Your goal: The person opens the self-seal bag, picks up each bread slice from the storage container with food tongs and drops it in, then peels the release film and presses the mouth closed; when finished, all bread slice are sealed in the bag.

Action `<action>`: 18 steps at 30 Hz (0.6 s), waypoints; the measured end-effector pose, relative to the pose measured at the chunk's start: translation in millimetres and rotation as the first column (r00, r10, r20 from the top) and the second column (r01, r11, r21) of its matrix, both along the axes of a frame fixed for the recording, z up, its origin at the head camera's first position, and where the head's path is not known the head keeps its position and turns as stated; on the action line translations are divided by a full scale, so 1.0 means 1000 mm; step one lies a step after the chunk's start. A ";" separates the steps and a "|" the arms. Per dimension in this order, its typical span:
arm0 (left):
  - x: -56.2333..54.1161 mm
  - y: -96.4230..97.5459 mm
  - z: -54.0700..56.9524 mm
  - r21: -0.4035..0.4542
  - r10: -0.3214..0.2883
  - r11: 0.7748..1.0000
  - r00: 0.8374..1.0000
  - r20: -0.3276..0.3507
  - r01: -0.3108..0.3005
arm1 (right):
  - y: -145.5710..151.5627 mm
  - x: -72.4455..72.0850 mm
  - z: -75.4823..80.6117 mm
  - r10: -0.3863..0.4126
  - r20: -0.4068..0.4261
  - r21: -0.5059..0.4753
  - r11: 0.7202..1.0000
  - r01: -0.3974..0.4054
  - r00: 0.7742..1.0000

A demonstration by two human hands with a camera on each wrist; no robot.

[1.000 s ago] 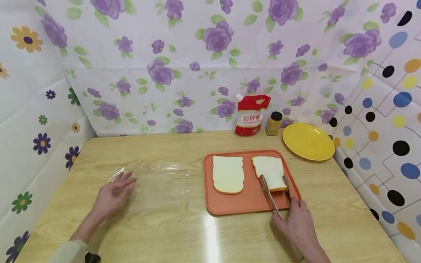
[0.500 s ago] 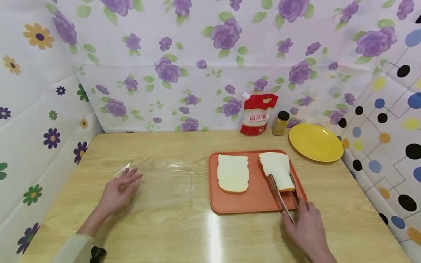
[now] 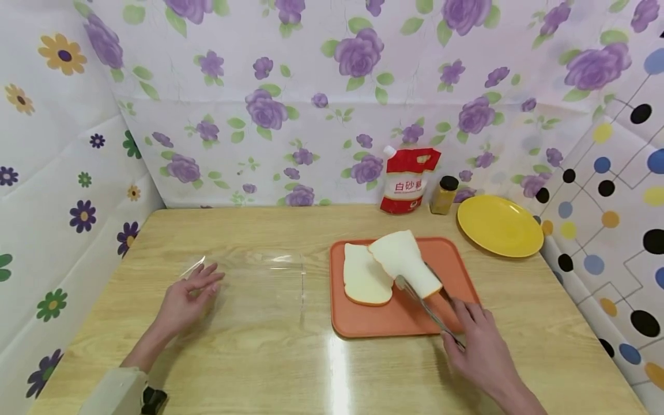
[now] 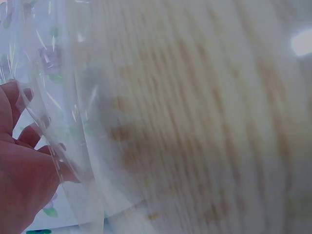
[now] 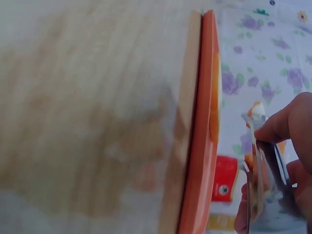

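Note:
My right hand (image 3: 479,343) grips metal tongs (image 3: 430,314), whose tips pinch a white bread slice (image 3: 402,259) with an orange-brown crust. The slice is tilted above the orange tray (image 3: 373,327) and partly covers a second slice (image 3: 360,282) lying there. In the right wrist view, fingers wrap round the tongs (image 5: 278,209). On the left, a clear plastic bag (image 3: 264,294) lies on the table. My left hand (image 3: 185,298) is at its near-left end, fingers spread and slightly bent. In the left wrist view, transparent film (image 4: 92,146) passes across those fingertips.
Behind the tray stand a red-and-white pouch (image 3: 404,184) and a small yellow jar (image 3: 443,199) with a black lid. To their right lies a yellow plate (image 3: 498,225). Patterned cloth walls border the wooden table (image 3: 249,369) at the back and both sides.
The tongs have lifted the right-hand slice and carried it left, over the other slice. My left hand stays at the bag. The head view has shifted slightly.

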State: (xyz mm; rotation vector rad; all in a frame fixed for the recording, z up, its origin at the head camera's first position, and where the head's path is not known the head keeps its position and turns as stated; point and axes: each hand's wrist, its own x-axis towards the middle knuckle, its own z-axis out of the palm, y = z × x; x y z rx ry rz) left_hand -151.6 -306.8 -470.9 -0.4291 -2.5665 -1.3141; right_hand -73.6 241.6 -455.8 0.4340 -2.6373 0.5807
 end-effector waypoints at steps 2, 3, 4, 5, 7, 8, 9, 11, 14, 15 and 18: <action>0.001 0.000 0.000 -0.002 -0.002 1.000 1.000 0.001 0.002 | -0.005 -0.001 0.002 0.041 0.001 0.020 0.999 -0.041 0.999; 0.002 0.000 -0.001 -0.003 -0.002 1.000 1.000 0.002 0.002 | -0.008 -0.002 0.003 0.060 -0.002 0.034 0.998 -0.060 0.998; 0.002 0.000 -0.001 -0.003 0.000 1.000 1.000 -0.001 0.000 | -0.011 -0.004 0.004 0.079 -0.011 0.051 0.996 -0.079 0.997; 0.002 0.000 -0.002 -0.004 0.003 1.000 1.000 -0.002 -0.003 | -0.014 -0.006 0.005 0.098 -0.018 0.064 0.993 -0.096 0.995; 0.002 0.000 -0.002 -0.002 0.004 1.000 1.000 -0.001 -0.004 | -0.019 -0.008 0.007 0.133 -0.024 0.087 0.988 -0.130 0.991; 0.002 0.000 -0.003 -0.003 0.006 1.000 1.000 -0.001 -0.006 | -0.022 -0.010 0.008 0.146 -0.023 0.098 0.985 -0.143 0.989; 0.002 0.000 -0.003 -0.003 0.007 1.000 1.000 -0.001 -0.007 | -0.024 -0.011 0.009 0.158 -0.019 0.110 0.982 -0.155 0.987; 0.002 0.000 -0.003 0.002 0.006 1.000 1.000 0.000 -0.006 | -0.028 -0.015 0.010 0.178 -0.008 0.133 0.975 -0.175 0.984; 0.002 0.000 -0.003 0.013 0.000 1.000 1.000 0.005 0.000 | -0.035 -0.020 0.010 0.212 0.006 0.171 0.963 -0.210 0.977; 0.002 0.000 -0.003 0.019 -0.002 1.000 1.000 0.007 0.002 | -0.037 -0.022 0.010 0.226 0.006 0.182 0.958 -0.223 0.974; 0.002 0.001 -0.003 0.022 -0.009 1.000 1.000 0.007 0.009 | -0.043 -0.027 0.009 0.264 0.008 0.203 0.944 -0.260 0.964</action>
